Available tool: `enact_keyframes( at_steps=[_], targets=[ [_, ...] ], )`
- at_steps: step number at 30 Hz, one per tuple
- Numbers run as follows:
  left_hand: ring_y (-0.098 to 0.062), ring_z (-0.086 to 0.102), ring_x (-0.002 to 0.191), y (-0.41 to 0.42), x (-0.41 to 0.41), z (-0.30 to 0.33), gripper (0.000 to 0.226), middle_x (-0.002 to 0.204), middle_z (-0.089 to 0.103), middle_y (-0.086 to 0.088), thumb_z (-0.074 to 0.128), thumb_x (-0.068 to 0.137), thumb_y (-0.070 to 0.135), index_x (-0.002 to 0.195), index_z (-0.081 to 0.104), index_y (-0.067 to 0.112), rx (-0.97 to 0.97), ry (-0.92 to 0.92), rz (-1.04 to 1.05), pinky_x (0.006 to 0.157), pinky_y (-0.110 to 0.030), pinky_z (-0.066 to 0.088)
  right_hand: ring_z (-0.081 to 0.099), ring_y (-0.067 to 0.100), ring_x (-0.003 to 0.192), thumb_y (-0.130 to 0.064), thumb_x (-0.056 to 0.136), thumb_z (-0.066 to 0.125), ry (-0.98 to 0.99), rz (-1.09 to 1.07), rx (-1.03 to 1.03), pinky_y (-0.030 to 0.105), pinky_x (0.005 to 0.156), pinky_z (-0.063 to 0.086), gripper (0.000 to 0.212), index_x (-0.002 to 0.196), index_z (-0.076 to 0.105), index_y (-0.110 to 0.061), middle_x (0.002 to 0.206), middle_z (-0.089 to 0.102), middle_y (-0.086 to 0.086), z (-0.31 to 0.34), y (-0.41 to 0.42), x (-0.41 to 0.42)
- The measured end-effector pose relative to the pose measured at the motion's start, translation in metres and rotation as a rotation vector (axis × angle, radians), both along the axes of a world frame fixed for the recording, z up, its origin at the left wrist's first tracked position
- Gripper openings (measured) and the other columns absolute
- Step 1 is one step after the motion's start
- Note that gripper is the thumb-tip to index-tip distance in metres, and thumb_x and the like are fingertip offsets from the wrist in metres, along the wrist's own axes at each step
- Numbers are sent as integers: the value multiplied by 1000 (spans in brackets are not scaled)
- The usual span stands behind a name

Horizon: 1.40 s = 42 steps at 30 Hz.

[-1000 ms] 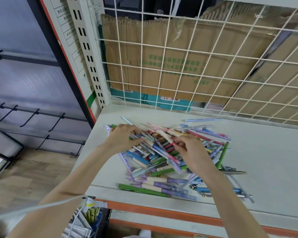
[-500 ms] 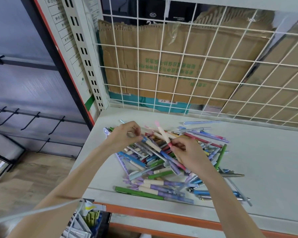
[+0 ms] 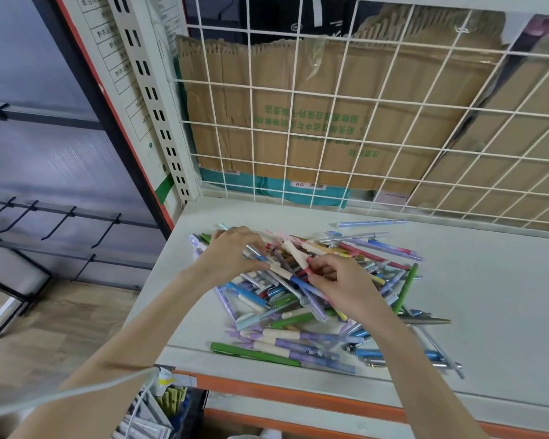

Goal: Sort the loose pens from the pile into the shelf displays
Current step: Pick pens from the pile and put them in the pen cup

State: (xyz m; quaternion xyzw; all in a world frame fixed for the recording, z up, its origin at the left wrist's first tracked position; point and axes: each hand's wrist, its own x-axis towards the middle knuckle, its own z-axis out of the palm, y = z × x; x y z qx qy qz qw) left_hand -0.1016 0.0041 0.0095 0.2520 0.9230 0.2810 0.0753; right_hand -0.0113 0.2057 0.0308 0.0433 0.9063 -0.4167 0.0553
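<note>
Fingers: right hand [image 3: 343,282] pinches the cream pen [image 3: 295,255] near its red band; left hand [image 3: 233,253] curls its fingers on pens at the left edge of the pile [image 3: 314,299].
Handling: light, stiff, smooth barrels, likely to roll; grip mid-barrel.
Pile: loose on the shelf [image 3: 488,312], towards its front.
Behind: wire grid [image 3: 330,122], cardboard [image 3: 314,90].

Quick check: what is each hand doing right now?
Left hand: pinching pens at the pile's left side.
Right hand: pinching a cream-and-red pen.
</note>
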Motion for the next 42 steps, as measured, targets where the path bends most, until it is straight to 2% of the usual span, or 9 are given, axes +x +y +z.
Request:
enact_keyframes(
  at_steps=[6, 9, 13, 17, 20, 24, 29, 34, 42],
  targets=[
    [6, 58, 83, 3, 9, 10, 23, 89, 64, 14, 72, 79, 18, 81, 50, 26, 282, -190, 17, 70, -4, 39, 59, 10, 87, -13, 90, 59, -34, -3, -12, 12, 74, 44, 17, 107, 64, -12, 99, 66, -1, 1, 3, 2],
    [5, 63, 80, 6, 13, 15, 23, 84, 68, 15, 70, 79, 8, 83, 51, 20, 456, -277, 21, 75, -10, 45, 63, 13, 87, -11, 91, 57, -57, 10, -54, 26, 82, 51, 15, 104, 65, -12, 97, 68, 1, 6, 5, 4],
    [-19, 68, 84, 16, 19, 25, 21, 90, 71, -2, 63, 82, -5, 90, 50, 10, 770, -463, 38, 78, -25, 53, 66, 25, 86, -12, 92, 55, -47, 11, -125, 41, 85, 51, 13, 98, 64, -19, 91, 70, 3, 15, 11, 9],
    [-29, 67, 83, 37, 34, 38, 28, 88, 64, -16, 60, 78, 8, 103, 48, 11, 1022, -612, 55, 80, -36, 56, 61, 34, 65, -10, 94, 52, -24, -19, -227, 44, 74, 51, 17, 89, 63, -21, 73, 67, 12, 27, 22, 20],
    [-25, 66, 79, 60, 49, 47, 33, 86, 61, -16, 60, 77, 14, 110, 54, 11, 1038, -606, 97, 76, -33, 57, 59, 22, 59, -7, 94, 52, 3, -90, -332, 39, 68, 51, 16, 92, 65, -14, 70, 66, 9, 32, 37, 35],
    [-21, 67, 72, 105, 77, 60, 13, 77, 67, -9, 56, 85, 6, 94, 63, 2, 1054, -595, 84, 66, -25, 56, 62, 5, 66, 2, 91, 52, 92, -294, -507, 20, 65, 52, 21, 95, 65, -14, 74, 68, -1, 35, 68, 70],
    [-19, 68, 76, 178, 129, 73, 10, 80, 71, -4, 56, 87, 3, 86, 66, 6, 1021, -530, -1, 71, -25, 56, 64, 9, 65, 5, 89, 55, 242, -478, -634, 21, 62, 50, 25, 105, 63, -12, 72, 71, 3, 43, 128, 139],
    [-17, 70, 77, 260, 199, 87, 11, 85, 74, -5, 56, 87, 1, 93, 65, 6, 1060, -578, -99, 68, -22, 56, 69, 14, 76, 4, 88, 55, 359, -606, -675, 26, 67, 53, 25, 102, 64, -14, 74, 72, 6, 51, 196, 222],
    [-18, 69, 77, 404, 306, 96, 13, 86, 72, -10, 54, 88, 2, 95, 64, 6, 1093, -727, -320, 63, -25, 55, 63, 11, 63, 2, 87, 58, 490, -861, -620, 23, 58, 50, 20, 102, 62, -10, 75, 72, 2, 62, 309, 361]
  ],
)
